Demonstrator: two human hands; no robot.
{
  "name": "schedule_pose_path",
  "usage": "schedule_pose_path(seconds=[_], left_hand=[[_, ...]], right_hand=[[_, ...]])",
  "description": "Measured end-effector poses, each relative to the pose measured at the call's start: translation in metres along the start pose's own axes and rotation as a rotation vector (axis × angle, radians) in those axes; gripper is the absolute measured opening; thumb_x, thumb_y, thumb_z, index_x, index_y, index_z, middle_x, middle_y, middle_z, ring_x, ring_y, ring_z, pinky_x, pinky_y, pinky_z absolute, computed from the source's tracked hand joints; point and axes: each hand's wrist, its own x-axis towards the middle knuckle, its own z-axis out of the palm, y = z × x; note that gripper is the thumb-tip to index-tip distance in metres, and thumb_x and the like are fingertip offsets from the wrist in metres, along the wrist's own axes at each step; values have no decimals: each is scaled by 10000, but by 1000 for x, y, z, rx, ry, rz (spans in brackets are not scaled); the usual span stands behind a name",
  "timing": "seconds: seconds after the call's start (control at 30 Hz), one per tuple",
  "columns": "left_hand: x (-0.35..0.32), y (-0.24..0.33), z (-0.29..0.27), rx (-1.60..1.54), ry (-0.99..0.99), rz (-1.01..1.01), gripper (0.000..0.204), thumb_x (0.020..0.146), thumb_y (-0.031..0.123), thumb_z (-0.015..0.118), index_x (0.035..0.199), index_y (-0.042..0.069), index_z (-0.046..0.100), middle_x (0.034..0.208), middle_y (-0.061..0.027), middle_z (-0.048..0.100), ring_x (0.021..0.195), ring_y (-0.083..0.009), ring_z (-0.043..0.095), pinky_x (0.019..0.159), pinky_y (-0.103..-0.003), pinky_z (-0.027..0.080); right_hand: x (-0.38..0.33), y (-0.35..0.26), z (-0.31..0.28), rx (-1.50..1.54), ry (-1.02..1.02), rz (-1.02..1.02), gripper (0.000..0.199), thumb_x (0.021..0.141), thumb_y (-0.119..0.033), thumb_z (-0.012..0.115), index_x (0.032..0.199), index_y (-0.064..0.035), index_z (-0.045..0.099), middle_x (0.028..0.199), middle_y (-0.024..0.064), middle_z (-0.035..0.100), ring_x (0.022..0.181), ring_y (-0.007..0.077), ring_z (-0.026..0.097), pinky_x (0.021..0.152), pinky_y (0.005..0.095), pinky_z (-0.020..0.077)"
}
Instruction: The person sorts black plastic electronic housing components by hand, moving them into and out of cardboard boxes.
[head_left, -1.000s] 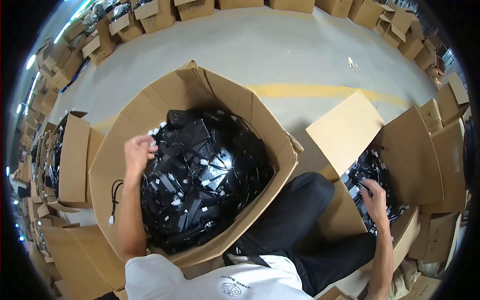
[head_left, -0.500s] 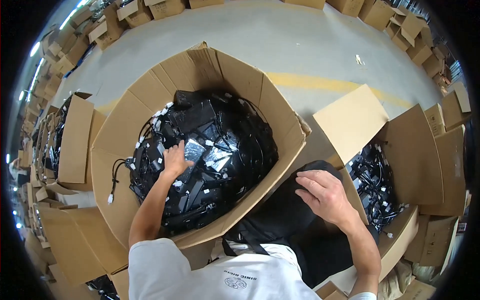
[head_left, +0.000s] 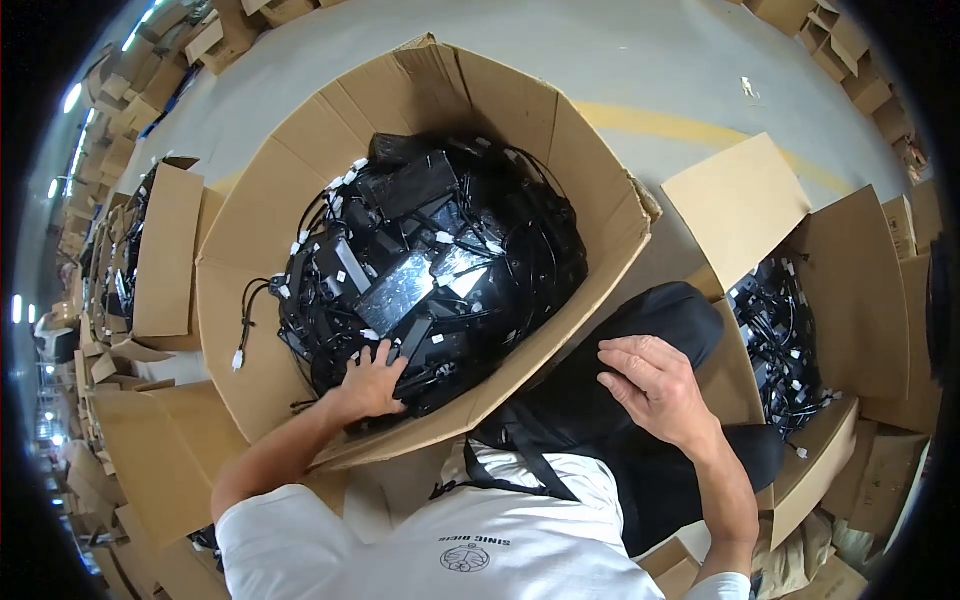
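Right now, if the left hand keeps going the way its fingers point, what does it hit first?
The left hand points up into the big cardboard box. Its fingers already lie on the pile of black power adapters, so it would likely meet that pile first; depth is unclear.

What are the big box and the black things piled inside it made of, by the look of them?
The big box looks like brown corrugated cardboard: matt, with creased flaps and frayed edges. The black blocks under the left hand seem to be hard plastic, smooth enough to catch glare from the lights. Their cords look rubbery or plastic-coated, thin and looping, with small white tags, probably paper.
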Motion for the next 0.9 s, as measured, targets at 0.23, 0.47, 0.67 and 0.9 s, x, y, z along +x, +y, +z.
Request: schedule_pose_path(seconds=[0.23,0.47,0.67,0.9], left_hand=[[12,-15,6,-32,147,45,622,669,283,835,1214,127,580,1339,-243,450,1182,-458,526,905,-550,501],[-36,-15,-43,-225,385,154,377,687,221,811,995,53,671,1159,-176,594,1029,-386,629,865,-462,524],[-70,-11,-117,-513,759,109,365,671,89,812,963,-70,660,1148,-172,686,1024,-259,669,910,-350,520],[-77,11,-183,-1347,876,277,312,765,54,742,1066,-3,678,1005,-53,701,893,-124,648,831,-289,536]], right_hand=[[-43,8,13,26,10,76,205,815,-64,767,992,16,700,1019,149,706,909,305,687,808,381,563],[-77,13,7,100,93,168,169,839,-68,748,978,18,705,993,146,715,910,301,691,818,379,568],[-60,8,-2,198,109,151,168,858,-68,738,988,31,698,986,157,711,909,307,691,817,378,568],[21,-33,-12,321,264,80,361,883,-155,735,1167,42,631,1139,206,657,1038,357,655,900,398,538]])
